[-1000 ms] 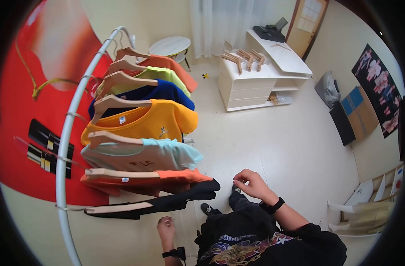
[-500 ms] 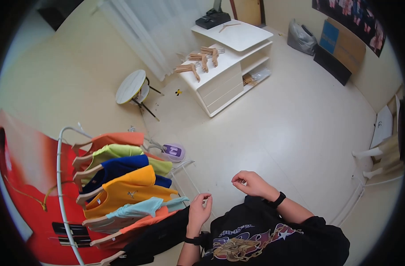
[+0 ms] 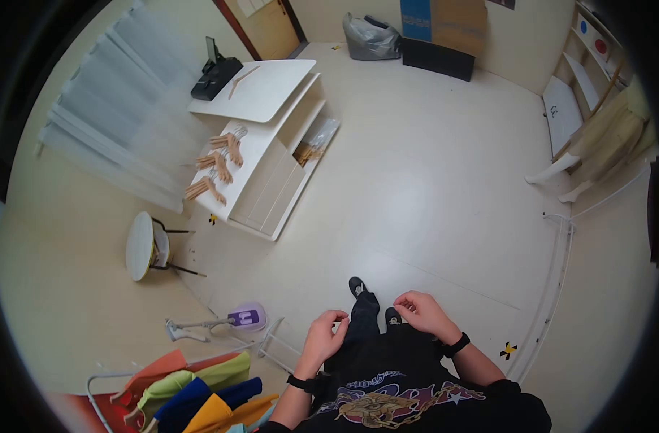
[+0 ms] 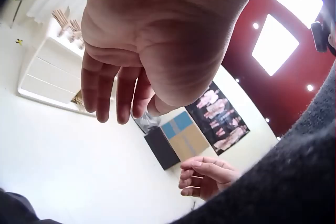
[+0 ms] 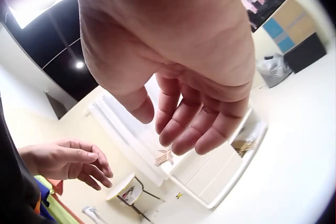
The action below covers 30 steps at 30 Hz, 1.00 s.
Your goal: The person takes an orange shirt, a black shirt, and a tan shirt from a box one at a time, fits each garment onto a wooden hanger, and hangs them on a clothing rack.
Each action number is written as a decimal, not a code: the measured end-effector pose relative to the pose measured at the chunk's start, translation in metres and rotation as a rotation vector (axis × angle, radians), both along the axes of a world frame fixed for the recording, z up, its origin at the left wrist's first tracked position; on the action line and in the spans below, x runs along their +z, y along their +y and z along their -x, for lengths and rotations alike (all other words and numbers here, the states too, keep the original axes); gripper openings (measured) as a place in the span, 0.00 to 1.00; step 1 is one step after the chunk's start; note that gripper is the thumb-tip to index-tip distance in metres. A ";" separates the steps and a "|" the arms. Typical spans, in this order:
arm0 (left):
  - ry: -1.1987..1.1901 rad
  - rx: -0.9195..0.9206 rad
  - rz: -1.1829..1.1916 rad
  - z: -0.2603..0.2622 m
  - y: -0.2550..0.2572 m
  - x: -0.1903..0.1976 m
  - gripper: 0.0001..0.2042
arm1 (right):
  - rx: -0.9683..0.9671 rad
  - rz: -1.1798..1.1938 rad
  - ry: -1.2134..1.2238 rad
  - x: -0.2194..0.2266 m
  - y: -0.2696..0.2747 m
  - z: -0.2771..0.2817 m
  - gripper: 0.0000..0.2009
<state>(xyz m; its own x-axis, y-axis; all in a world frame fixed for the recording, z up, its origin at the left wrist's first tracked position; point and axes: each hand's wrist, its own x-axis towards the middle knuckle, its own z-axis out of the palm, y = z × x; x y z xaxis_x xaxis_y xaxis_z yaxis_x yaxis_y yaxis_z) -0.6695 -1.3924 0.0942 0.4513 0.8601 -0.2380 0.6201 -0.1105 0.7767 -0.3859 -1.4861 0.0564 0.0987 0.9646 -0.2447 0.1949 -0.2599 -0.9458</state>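
Note:
Both hands hang in front of the black shirt, apart and holding nothing. In the head view the left hand (image 3: 325, 335) is at the lower middle, fingers loosely bent; the left wrist view shows that hand (image 4: 157, 40) with fingers hanging relaxed. To its right is the right hand (image 3: 425, 315), also loosely bent, and its relaxed fingers appear under the palm (image 5: 173, 45) in the right wrist view. Nearest to the left hand are the coloured shirts (image 3: 214, 404) on the rack, at the lower left.
A white counter (image 3: 251, 209) bears bundles of wooden hangers (image 3: 215, 167) and a black device (image 3: 216, 78). A small round table (image 3: 139, 246) stands at the left, a purple-and-white appliance (image 3: 248, 317) near the rack. A grey bag (image 3: 371, 39) and cardboard box (image 3: 453, 25) are at the far wall.
The head view has swung right, so the rack has shifted to the lower left corner and the counter leftward. The left hand has come up in front of the body, beside the right.

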 end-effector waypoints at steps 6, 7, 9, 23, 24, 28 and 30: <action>-0.048 -0.114 0.032 -0.055 0.121 -0.013 0.11 | -0.114 0.073 -0.048 -0.010 0.077 -0.031 0.11; -0.075 -0.102 0.033 -0.063 0.145 -0.016 0.11 | -0.114 0.068 -0.074 -0.007 0.097 -0.038 0.11; -0.085 -0.102 -0.001 -0.074 0.192 -0.021 0.11 | -0.120 0.048 -0.090 0.007 0.144 -0.050 0.11; -0.113 -0.314 0.009 -0.188 0.467 -0.029 0.09 | -0.469 0.053 -0.088 0.020 0.335 -0.154 0.11; -0.122 -0.341 0.006 -0.200 0.484 -0.036 0.09 | -0.486 0.063 -0.071 0.013 0.349 -0.164 0.10; -0.099 -0.395 -0.019 -0.267 0.556 -0.039 0.09 | -0.513 0.035 -0.077 -0.005 0.426 -0.229 0.10; -0.031 -0.385 -0.012 -0.304 0.588 -0.022 0.09 | -0.490 0.015 -0.073 -0.015 0.464 -0.264 0.10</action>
